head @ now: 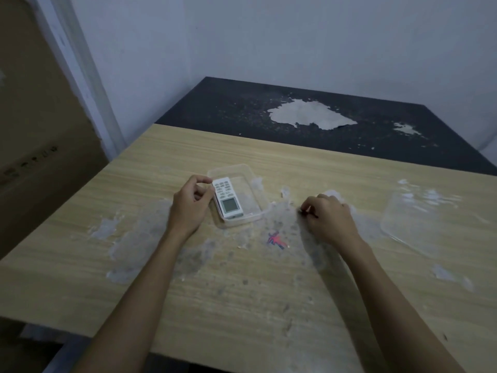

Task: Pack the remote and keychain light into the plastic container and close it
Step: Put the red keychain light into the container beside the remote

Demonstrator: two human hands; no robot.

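The white remote [228, 198], with its buttons and a grey screen facing up, lies in the clear plastic container [243, 169] along its left side. My left hand [189, 204] is curled at the remote's left edge, thumb and forefinger touching it. My right hand [328, 218] rests on the table to the right of the container, fingers closed on a small dark object, the keychain light [309, 213]; only a thin dark tip of it shows. The clear lid [414, 214] lies flat at the far right, apart from the container.
The wooden table [161, 278] is smeared with pale glue patches and carries a small red and blue mark [275, 239] in front of the container. A dark table with peeled paint [309, 115] adjoins at the back. A wall and a brown door stand at the left.
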